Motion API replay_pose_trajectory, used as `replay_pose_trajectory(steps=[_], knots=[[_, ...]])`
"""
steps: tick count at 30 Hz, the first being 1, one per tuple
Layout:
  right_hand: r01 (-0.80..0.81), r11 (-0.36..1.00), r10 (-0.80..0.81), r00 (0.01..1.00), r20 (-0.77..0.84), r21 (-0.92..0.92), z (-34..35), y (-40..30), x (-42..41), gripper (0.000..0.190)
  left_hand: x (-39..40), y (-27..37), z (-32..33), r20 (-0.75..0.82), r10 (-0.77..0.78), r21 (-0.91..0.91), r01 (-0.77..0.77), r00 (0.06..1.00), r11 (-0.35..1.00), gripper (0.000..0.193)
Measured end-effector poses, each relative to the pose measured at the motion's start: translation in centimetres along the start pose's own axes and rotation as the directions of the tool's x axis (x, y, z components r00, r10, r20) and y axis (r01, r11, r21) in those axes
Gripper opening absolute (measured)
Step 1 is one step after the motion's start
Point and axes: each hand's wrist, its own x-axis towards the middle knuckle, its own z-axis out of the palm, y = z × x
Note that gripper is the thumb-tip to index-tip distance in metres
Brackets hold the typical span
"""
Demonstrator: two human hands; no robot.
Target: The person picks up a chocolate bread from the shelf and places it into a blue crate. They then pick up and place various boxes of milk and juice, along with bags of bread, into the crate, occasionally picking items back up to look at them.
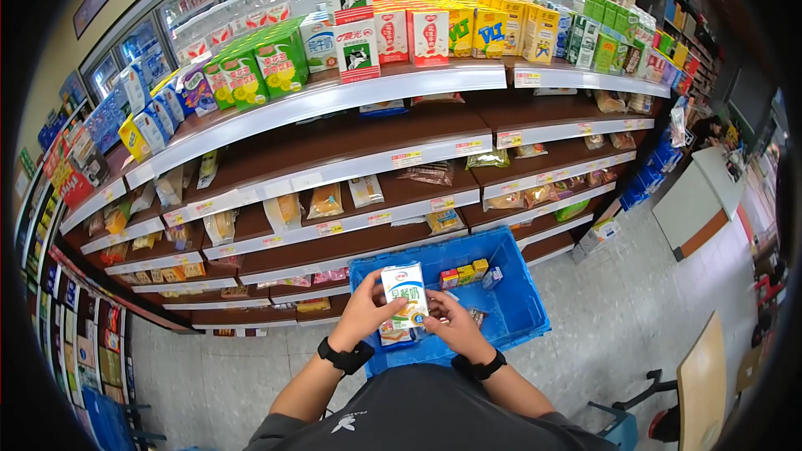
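Note:
Above a blue plastic crate (pixel 526 300) I hold a white milk carton (pixel 403 316) upright, its printed front towards me. My left hand (pixel 369 313) grips its left side, with the thumb across the front. The fingers of my right hand (pixel 457 326) touch its lower right edge. Inside the crate, several small yellow and red drink cartons (pixel 465 274) stand at the back, beside a small white and blue carton (pixel 492 278). A packaged item (pixel 396 333) lies partly hidden below the held carton.
Shelving (pixel 351 150) with packaged breads stands in front, its top shelf lined with drink cartons (pixel 430 37) and bottles. At the right are a counter (pixel 695 200) with a person behind it, a wooden board (pixel 702 382) and a blue stool (pixel 617 426).

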Motion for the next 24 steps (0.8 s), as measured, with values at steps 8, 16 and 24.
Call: replay_pose_trajectory(steps=[8, 16, 24], knots=[[-0.075, 0.996, 0.077, 0.996, 0.041, -0.043, 1.1, -0.2, -0.3, 0.060, -1.6, -0.6, -0.4, -0.037, -0.026, -0.001, 0.026, 0.999, 1.000, 0.070], [-0.060, 0.998, 0.060, 0.996, 0.063, 0.014, 1.8, 1.0, -0.6, 0.059, -2.9, -1.5, -0.8, -0.080, 0.005, 0.046, -0.002, 0.997, 0.999, 0.069], [-0.067, 0.997, 0.071, 0.994, 0.080, -0.048, 2.5, 1.5, -0.8, 0.059, -4.1, -2.7, -1.5, -0.106, -0.006, 0.048, 0.011, 0.994, 0.999, 0.071]])
